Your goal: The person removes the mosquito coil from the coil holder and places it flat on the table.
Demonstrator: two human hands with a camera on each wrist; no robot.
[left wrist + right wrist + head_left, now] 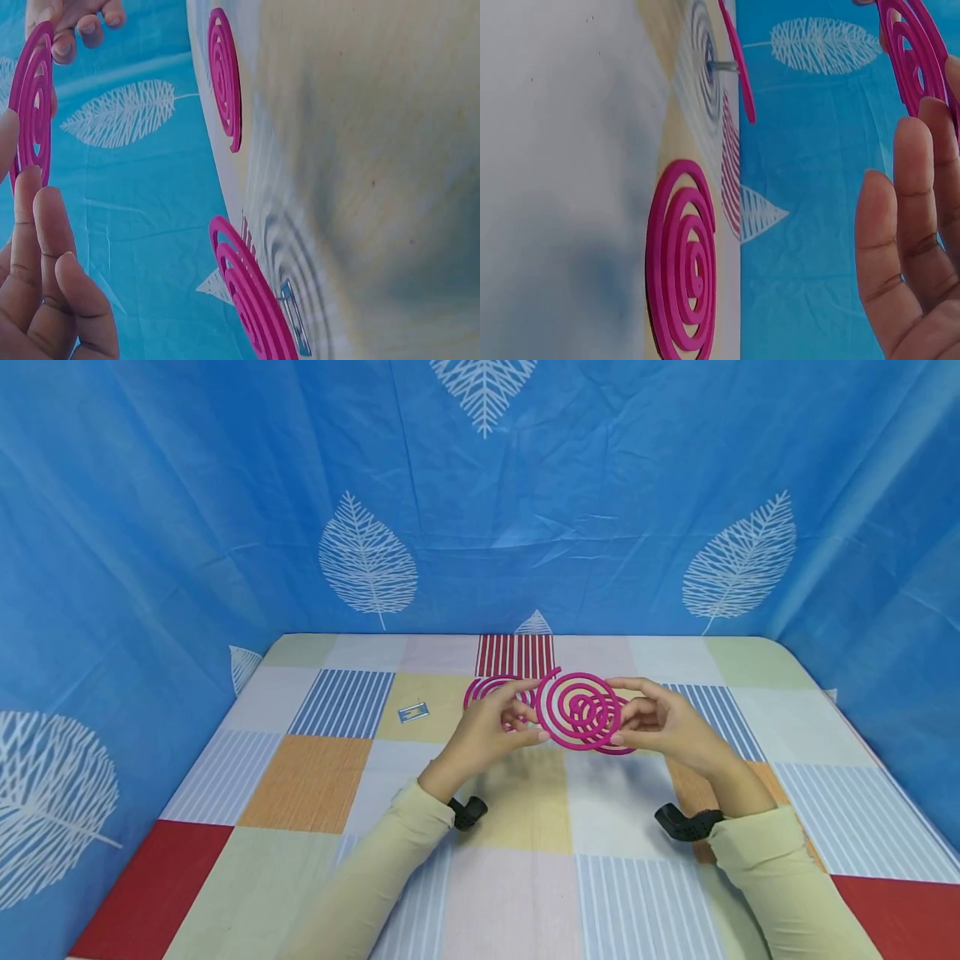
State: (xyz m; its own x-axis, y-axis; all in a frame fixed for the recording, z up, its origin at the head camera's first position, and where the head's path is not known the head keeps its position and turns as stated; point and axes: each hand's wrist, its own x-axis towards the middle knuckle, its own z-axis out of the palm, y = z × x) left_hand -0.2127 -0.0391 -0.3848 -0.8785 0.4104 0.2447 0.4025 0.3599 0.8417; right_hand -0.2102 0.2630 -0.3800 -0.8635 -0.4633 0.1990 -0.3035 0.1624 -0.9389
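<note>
A pink mosquito coil (577, 747) is held up over the table, its flat face turned toward me. My left hand (487, 724) pinches its left edge between thumb and fingers. At the opposite edge, my right hand (671, 727) holds it with index finger above and thumb below. Behind it, a second coil (682, 262) lies flat on the table, partly hidden in the head view. A third coil (255, 307) sits raised on a small metal stand (724, 66), left of the held one and partly behind my left hand; its spiral shadow falls below.
To the left on the patchwork tablecloth (307, 785) lies a small silver metal plate (413, 712). A blue curtain (585, 485) with white leaf prints hangs behind the table and along both sides. Black wrist cameras (686, 823) sit on both wrists.
</note>
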